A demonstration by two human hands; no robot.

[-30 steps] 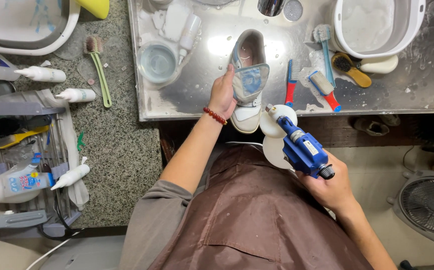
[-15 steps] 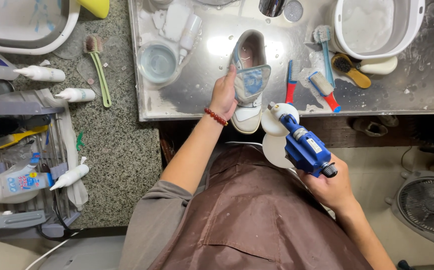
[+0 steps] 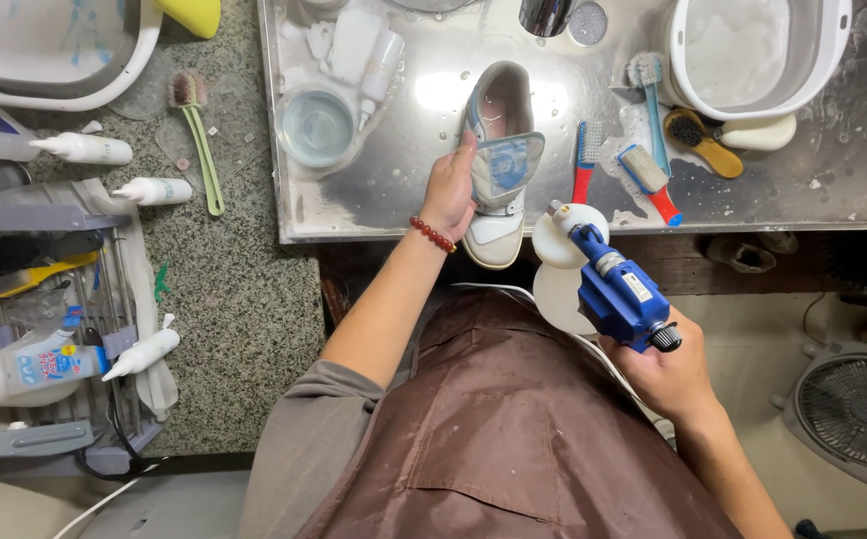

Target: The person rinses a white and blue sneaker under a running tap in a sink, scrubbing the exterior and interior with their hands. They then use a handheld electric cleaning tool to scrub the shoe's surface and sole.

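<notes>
My left hand (image 3: pixel 447 192) grips a white and blue sneaker (image 3: pixel 496 160) by its side, holding it over the front edge of a wet metal sink top (image 3: pixel 404 170), toe toward me and tongue pulled out. My right hand (image 3: pixel 665 374) holds a blue spray gun (image 3: pixel 616 289) with a white nozzle head and a white bottle (image 3: pixel 561 289) under it. The nozzle points up toward the shoe's toe, a short gap away. A red bead bracelet sits on my left wrist.
On the sink top lie several brushes (image 3: pixel 647 165), a round clear container (image 3: pixel 316 125), a squeeze bottle (image 3: pixel 378 62) and a white tub (image 3: pixel 753 50). A green brush (image 3: pixel 197 140) and white bottles (image 3: pixel 84 148) lie on the granite counter at left. A fan (image 3: pixel 853 409) stands at lower right.
My right hand has moved the spray gun slightly right and down. The shoe in my left hand has stayed almost still.
</notes>
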